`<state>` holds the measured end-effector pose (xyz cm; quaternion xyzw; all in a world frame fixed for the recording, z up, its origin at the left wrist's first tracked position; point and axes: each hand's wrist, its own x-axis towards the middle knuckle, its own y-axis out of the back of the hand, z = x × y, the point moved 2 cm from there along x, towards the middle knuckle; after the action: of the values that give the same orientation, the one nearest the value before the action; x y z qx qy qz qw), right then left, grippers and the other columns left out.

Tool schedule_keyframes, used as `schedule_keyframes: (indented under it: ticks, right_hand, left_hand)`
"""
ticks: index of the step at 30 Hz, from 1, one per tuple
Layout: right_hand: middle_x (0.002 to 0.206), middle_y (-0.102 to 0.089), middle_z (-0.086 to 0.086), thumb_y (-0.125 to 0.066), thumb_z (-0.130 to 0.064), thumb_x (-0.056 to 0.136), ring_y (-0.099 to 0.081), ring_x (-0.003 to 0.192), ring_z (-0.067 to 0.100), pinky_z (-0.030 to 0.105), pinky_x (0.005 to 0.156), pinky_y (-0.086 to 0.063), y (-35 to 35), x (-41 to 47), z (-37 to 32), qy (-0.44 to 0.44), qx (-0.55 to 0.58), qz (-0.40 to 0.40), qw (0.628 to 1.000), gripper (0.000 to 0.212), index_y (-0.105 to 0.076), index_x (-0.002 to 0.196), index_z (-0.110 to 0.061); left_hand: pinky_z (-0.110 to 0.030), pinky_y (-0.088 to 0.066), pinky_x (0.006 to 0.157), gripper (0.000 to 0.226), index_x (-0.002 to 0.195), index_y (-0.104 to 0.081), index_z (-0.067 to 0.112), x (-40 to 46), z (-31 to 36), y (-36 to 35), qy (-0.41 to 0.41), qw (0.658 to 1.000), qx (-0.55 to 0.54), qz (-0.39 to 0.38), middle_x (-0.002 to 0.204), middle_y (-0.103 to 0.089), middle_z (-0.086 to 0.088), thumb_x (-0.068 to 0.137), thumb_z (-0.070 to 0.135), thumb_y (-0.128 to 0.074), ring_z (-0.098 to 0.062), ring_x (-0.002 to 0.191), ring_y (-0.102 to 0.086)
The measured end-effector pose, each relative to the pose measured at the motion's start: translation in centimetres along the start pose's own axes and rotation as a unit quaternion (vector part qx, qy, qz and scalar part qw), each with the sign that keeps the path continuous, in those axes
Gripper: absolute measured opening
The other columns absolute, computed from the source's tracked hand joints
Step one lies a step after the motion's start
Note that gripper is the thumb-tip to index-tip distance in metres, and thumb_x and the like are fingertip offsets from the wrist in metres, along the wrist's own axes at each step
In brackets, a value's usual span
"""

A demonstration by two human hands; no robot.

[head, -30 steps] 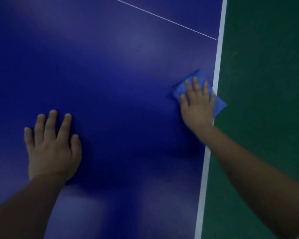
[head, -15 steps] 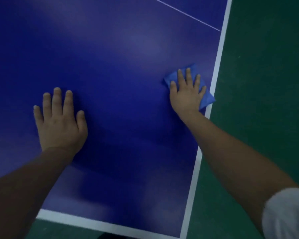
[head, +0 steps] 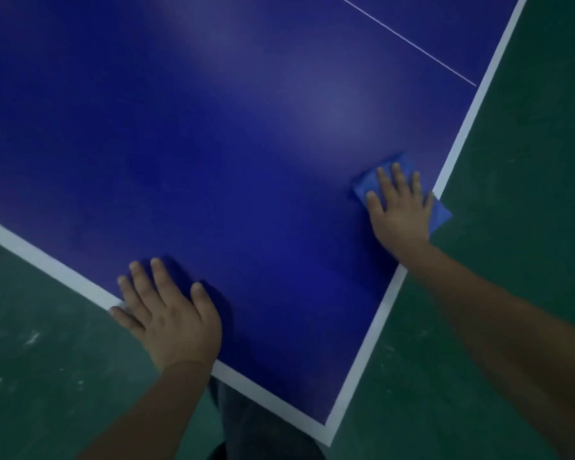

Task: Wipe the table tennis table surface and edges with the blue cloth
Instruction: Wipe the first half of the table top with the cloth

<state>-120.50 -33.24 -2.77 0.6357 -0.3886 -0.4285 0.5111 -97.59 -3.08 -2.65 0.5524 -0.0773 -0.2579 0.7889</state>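
Note:
The dark blue table tennis table (head: 246, 161) fills most of the view, with white lines along its edges and its near right corner low in the frame. A folded blue cloth (head: 440, 215) lies at the right edge, one corner hanging past the white line. My right hand (head: 399, 207) presses flat on the cloth with fingers spread and straight. My left hand (head: 166, 313) rests flat on the table at the near edge, fingers straight, little finger on the white line.
Green floor (head: 528, 227) lies right of the table and also below the near edge at left. A thin white centre line (head: 409, 41) crosses the far part of the table. Dark trousers (head: 263, 433) show below the near edge.
The view has swung so the table's near edge and corner now show. My right hand with the cloth has come back along the right edge towards the corner. My left hand has shifted to the near edge.

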Motion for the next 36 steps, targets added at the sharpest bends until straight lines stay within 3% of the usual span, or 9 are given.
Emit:
schedule_keyframes:
  ticks: [3,10,17,22,28,32,33,34,36]
  right_hand:
    - [0.169,-0.006,-0.007,-0.021,-0.053,0.104,0.000,0.155,0.028,0.061,0.121,-0.002,-0.6,-1.6,-3.1,-0.068,-0.002,0.016,0.998,0.059,-0.014,0.160,-0.035]
    - [0.163,-0.029,-0.002,-0.030,-0.054,0.105,-0.019,0.153,0.032,0.063,0.119,-0.016,-2.9,-7.9,-9.0,0.385,-0.060,-0.018,0.921,0.053,-0.040,0.152,-0.032]
    - [0.168,-0.015,-0.005,-0.025,-0.056,0.099,-0.007,0.155,0.029,0.059,0.121,-0.006,-0.8,5.9,-12.2,0.253,-0.047,-0.019,0.966,0.064,-0.025,0.158,-0.031]
    - [0.168,-0.011,-0.001,-0.021,-0.053,0.100,-0.006,0.154,0.033,0.059,0.121,-0.005,-0.4,13.1,-23.8,0.337,-0.061,-0.020,0.939,0.064,-0.020,0.160,-0.028]
    - [0.165,-0.026,0.002,-0.019,-0.045,0.100,-0.020,0.152,0.036,0.064,0.119,-0.016,-2.9,9.0,-36.1,0.599,-0.087,-0.017,0.796,0.061,-0.033,0.157,-0.025]
    - [0.163,-0.030,0.003,-0.032,-0.043,0.105,-0.019,0.152,0.035,0.061,0.121,-0.011,-3.2,3.8,-27.1,0.853,-0.116,-0.093,0.501,0.053,-0.034,0.155,-0.026]
    - [0.163,-0.029,0.001,-0.033,-0.045,0.105,-0.018,0.153,0.033,0.059,0.122,-0.010,-2.9,5.6,-26.9,0.875,-0.114,-0.106,0.459,0.053,-0.033,0.155,-0.028]
    - [0.162,-0.032,0.002,-0.033,-0.047,0.105,-0.021,0.152,0.033,0.060,0.121,-0.013,-3.0,7.9,-28.3,0.880,-0.111,-0.092,0.453,0.052,-0.035,0.154,-0.028]
    - [0.159,-0.038,0.006,-0.034,-0.046,0.103,-0.031,0.147,0.037,0.063,0.116,-0.021,-3.5,12.0,-33.8,0.846,-0.104,-0.039,0.522,0.053,-0.037,0.153,-0.026]
  left_hand:
    - [-0.056,0.009,0.123,0.072,0.159,-0.019,0.009,-0.2,0.2,-0.7,0.012,1.000,0.012,0.010,0.168,-0.011,-0.014,0.097,0.045,-0.026,-0.028,0.156,0.002]
    - [-0.060,0.004,0.122,0.070,0.158,-0.026,0.014,0.3,0.4,-1.1,0.017,0.998,0.065,0.002,0.167,-0.015,-0.014,0.098,0.049,-0.021,-0.031,0.155,-0.003]
    - [-0.061,-0.001,0.122,0.067,0.156,-0.032,0.012,0.3,0.2,-1.5,0.012,0.996,0.085,0.016,0.165,-0.023,-0.016,0.098,0.045,-0.027,-0.034,0.155,-0.009]
    - [-0.061,-0.005,0.122,0.063,0.153,-0.038,0.012,0.2,0.3,-1.3,0.003,0.994,0.100,0.032,0.163,-0.029,-0.015,0.098,0.042,-0.031,-0.033,0.155,-0.014]
    - [-0.062,-0.012,0.121,0.061,0.152,-0.043,0.011,0.0,0.5,-1.3,0.002,0.993,0.107,0.056,0.162,-0.031,-0.014,0.097,0.037,-0.033,-0.034,0.152,-0.022]
    - [-0.063,-0.016,0.119,0.061,0.151,-0.045,0.010,0.0,0.5,-1.2,0.001,0.993,0.102,0.062,0.161,-0.033,-0.014,0.096,0.035,-0.035,-0.034,0.152,-0.023]
    - [-0.063,-0.016,0.119,0.061,0.151,-0.044,0.010,0.1,0.5,-1.2,-0.002,0.993,0.104,0.062,0.161,-0.033,-0.015,0.096,0.035,-0.035,-0.034,0.152,-0.023]
    - [-0.063,-0.016,0.119,0.061,0.151,-0.044,0.011,0.1,0.5,-1.3,-0.004,0.992,0.107,0.060,0.162,-0.032,-0.014,0.096,0.036,-0.036,-0.034,0.152,-0.022]
    - [-0.064,-0.015,0.119,0.061,0.152,-0.042,0.011,0.1,0.3,-1.3,-0.005,0.993,0.107,0.058,0.162,-0.032,-0.014,0.096,0.036,-0.035,-0.034,0.153,-0.022]
